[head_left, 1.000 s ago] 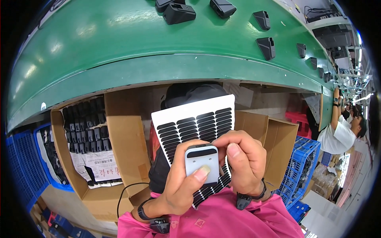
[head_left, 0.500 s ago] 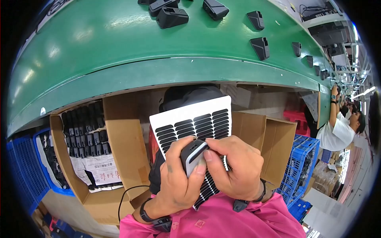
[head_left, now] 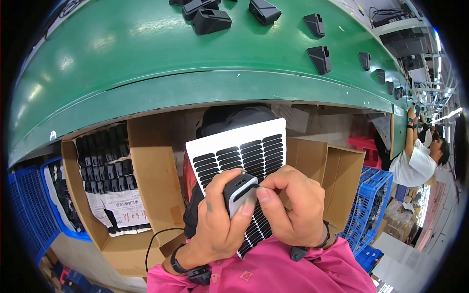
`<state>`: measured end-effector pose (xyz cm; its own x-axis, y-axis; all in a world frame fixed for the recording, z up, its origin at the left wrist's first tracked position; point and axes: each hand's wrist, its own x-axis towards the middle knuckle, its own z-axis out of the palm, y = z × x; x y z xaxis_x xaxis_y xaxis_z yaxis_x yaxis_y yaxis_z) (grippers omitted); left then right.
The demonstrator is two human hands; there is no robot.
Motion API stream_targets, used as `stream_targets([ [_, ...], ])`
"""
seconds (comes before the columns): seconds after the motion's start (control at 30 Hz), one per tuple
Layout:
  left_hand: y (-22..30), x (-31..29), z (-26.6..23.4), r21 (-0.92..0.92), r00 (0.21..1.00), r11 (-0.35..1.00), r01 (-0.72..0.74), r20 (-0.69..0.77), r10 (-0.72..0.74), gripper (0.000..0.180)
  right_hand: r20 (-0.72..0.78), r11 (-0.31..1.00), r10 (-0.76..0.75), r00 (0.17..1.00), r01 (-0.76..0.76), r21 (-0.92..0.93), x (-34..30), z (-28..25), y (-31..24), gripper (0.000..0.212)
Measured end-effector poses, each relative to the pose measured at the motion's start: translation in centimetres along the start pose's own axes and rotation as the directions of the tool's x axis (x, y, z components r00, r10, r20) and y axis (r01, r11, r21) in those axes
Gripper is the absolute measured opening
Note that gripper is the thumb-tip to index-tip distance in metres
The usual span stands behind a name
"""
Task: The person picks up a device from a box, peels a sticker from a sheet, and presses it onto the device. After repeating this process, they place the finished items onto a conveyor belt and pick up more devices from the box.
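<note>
My left hand is closed around a small black plastic housing with a silver-grey face and a dark slot in it. Close to the housing's right edge, my right hand has thumb and forefinger pinched together; whatever lies between the tips is too small to make out. Beneath both hands a white sheet of black oblong stickers rests on my lap, partly covered by the hands.
Several black housings stand on the green table ahead. At left, an open carton holds rows of dark parts beside a blue crate. Right: another carton, a blue basket and a person in white.
My right fingertips have drawn slightly right and down from the housing's top edge, uncovering more of its face. The left hand keeps its hold, with the housing shifted slightly.
</note>
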<state>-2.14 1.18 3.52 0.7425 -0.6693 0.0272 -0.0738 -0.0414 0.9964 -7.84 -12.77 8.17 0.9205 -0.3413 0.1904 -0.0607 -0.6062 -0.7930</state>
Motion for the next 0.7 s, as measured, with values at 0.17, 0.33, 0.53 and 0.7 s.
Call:
stream_targets([
  [0.17,0.0,0.0,-0.3,-0.116,0.994,0.989,0.095,0.058,-0.089,0.046,0.008,0.998,0.063,0.998,-0.063,0.024,0.1,0.0,0.0,0.007],
  [0.33,-0.1,0.1,-0.3,-0.07,0.997,0.996,0.061,0.056,-0.057,0.046,0.042,0.993,0.114,0.993,-0.115,0.022,0.2,-0.1,0.0,0.007],
  [0.53,-0.1,0.1,-0.2,-0.126,0.994,0.987,0.098,0.064,-0.091,0.045,0.04,0.984,0.175,0.984,-0.176,0.03,0.4,-0.4,-0.3,0.007],
  [0.7,-0.2,0.1,-0.1,-0.397,0.952,0.867,0.302,0.16,-0.259,0.043,0.094,0.936,0.304,0.948,-0.316,0.153,0.2,-1.0,0.3,0.019],
])
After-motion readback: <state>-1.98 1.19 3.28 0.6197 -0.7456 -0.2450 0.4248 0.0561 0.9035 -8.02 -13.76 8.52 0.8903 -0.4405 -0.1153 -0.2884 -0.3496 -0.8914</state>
